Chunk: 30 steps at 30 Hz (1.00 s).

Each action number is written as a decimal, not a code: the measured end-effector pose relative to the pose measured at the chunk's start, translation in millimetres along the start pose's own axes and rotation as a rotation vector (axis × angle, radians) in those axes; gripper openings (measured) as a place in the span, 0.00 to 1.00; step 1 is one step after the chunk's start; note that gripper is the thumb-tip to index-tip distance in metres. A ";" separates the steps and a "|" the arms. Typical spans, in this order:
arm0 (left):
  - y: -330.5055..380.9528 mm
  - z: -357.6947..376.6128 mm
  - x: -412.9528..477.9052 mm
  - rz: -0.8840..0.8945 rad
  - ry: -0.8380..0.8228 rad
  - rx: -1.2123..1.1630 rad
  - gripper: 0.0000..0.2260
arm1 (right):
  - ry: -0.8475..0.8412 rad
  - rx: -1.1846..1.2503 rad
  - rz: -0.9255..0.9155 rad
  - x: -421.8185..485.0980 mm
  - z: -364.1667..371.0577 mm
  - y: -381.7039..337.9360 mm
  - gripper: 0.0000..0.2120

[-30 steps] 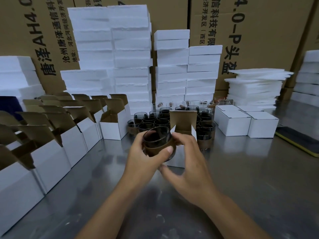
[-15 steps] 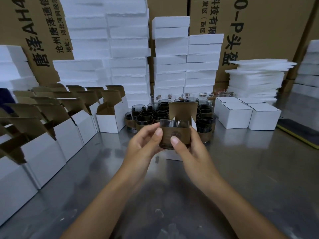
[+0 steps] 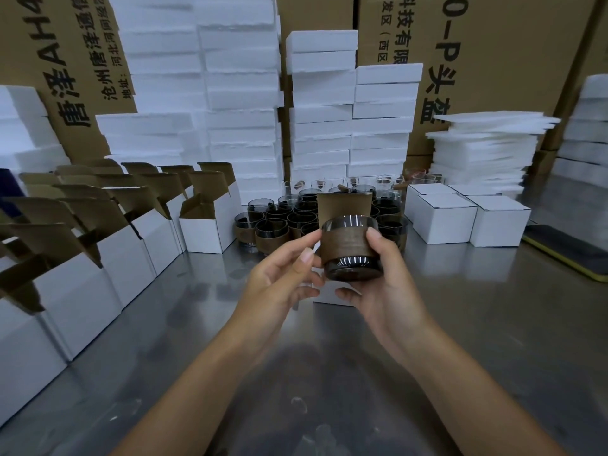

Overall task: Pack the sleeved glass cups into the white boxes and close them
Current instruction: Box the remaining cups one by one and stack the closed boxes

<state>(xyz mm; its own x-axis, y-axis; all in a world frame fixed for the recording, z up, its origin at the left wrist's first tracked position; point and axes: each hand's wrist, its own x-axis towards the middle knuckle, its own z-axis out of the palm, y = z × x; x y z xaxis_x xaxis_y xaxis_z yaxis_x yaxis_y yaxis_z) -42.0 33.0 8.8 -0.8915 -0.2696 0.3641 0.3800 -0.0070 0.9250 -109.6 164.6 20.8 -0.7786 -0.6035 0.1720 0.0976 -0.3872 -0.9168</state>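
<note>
A dark glass cup (image 3: 351, 248) with a brown sleeve was held in the middle of the view, just above an open white box (image 3: 332, 296) that stood on a steel table (image 3: 460, 340). The brown lid flap of that box stood upright directly behind the cup. The cup was roughly upright, its long axis near vertical, rim up and thick glass base down toward the box opening.

The cup was gripped by the right hand (image 3: 386, 292) from the right of the box: the thumb was pressed on the sleeve and the fingers (image 3: 345, 293) were curled under the base. It was steadied from the left of the box by the left hand (image 3: 283, 281), with the index fingertip at the rim and the thumb against the sleeve; the other left fingers were loosely curled and apart.

Most of the weight seemed to be carried by the right hand, so a short, straight lowering into the box was judged to be the likely next move.

More sleeved cups (image 3: 276, 222) were grouped behind the box, and closed boxes (image 3: 467, 218) were set to its right.
</note>
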 end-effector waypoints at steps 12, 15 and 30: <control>5.2 1.3 -2.2 -0.053 -0.003 -0.089 0.17 | 0.146 -0.333 -0.334 -4.0 5.0 5.7 0.21; 6.5 3.3 -2.7 -0.124 -0.011 -0.113 0.23 | 0.202 -0.540 -0.439 -6.7 5.8 12.9 0.30; 4.3 5.1 -1.0 -0.098 -0.085 -0.109 0.20 | 0.196 -0.707 -0.599 -8.7 3.7 13.0 0.34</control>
<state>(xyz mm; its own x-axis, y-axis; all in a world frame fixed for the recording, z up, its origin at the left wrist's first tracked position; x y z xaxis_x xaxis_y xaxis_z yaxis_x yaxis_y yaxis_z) -40.7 38.2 13.0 -0.9414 -0.1804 0.2851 0.3108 -0.1346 0.9409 -99.3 162.2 8.7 -0.6743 -0.2884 0.6798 -0.7000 -0.0435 -0.7128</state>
